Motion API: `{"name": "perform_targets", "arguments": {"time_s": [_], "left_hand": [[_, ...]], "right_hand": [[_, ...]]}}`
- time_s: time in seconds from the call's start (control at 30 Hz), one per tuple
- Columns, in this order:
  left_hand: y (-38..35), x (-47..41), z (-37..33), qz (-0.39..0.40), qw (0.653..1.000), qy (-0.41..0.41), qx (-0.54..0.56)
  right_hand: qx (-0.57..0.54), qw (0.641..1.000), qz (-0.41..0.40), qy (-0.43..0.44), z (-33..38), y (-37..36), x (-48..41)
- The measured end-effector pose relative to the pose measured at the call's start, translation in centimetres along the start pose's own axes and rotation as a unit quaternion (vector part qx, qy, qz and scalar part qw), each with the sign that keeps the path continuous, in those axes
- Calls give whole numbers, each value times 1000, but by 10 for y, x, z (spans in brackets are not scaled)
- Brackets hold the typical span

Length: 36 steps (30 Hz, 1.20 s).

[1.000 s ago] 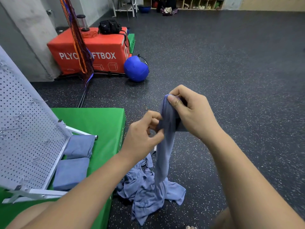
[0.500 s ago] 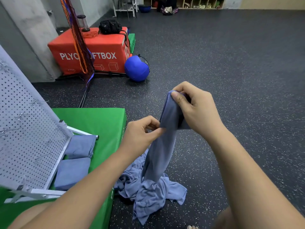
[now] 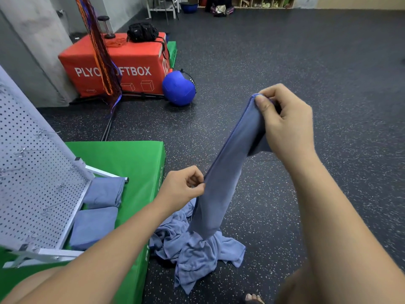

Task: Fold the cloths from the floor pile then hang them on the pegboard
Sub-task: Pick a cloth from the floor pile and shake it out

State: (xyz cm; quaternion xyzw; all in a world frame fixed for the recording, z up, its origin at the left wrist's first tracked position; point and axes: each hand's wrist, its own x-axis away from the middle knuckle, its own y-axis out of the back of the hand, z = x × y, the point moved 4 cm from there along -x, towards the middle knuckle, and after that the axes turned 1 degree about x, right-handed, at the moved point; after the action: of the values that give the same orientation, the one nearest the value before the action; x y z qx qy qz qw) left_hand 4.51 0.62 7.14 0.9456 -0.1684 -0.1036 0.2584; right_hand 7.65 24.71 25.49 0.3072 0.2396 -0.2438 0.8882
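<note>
A blue-grey cloth (image 3: 225, 172) stretches slantwise between my hands above the floor. My right hand (image 3: 287, 123) pinches its top corner, up and to the right. My left hand (image 3: 182, 187) pinches its edge lower down on the left. The cloth's lower end hangs into the crumpled pile of cloths (image 3: 197, 253) on the dark floor. Two folded cloths (image 3: 96, 224) lie on the green mat (image 3: 131, 161) at the foot of the white pegboard (image 3: 32, 172), which leans at the left with metal hooks on it.
A red plyo soft box (image 3: 131, 60) with a black bag on top stands at the back left, with a blue ball (image 3: 178, 87) beside it. Coloured cords (image 3: 98, 51) hang in front of the box. My foot shows at the bottom edge.
My right hand has moved up and to the right with the cloth corner. My left hand has slid down along the edge, so the cloth is stretched longer between them.
</note>
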Motion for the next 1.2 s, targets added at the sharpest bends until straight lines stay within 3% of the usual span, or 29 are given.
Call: {"name": "perform_targets", "arguments": {"time_s": [0.23, 0.33, 0.53, 0.73, 0.87, 0.97, 1.2], "left_hand": [[10, -2, -7, -32, 999, -2, -24], [21, -4, -20, -59, 998, -10, -14], [43, -3, -44, -74, 997, -38, -1], [53, 8, -70, -37, 993, -104, -41], [58, 14, -72, -26, 994, -109, 15], [60, 17, -75, -29, 993, -105, 37], [41, 17, -59, 9, 996, -86, 1]], "right_hand": [[-3, 1000, -20, -15, -5, 3, -1], [9, 1000, 7, -5, -6, -2, 0], [20, 981, 188, 36, 4, -38, 22], [42, 907, 416, 39, -2, -82, 52], [25, 874, 485, 6, -7, -87, 54], [41, 870, 491, 12, -5, -86, 55], [11, 916, 400, 29, -3, -69, 37]]}}
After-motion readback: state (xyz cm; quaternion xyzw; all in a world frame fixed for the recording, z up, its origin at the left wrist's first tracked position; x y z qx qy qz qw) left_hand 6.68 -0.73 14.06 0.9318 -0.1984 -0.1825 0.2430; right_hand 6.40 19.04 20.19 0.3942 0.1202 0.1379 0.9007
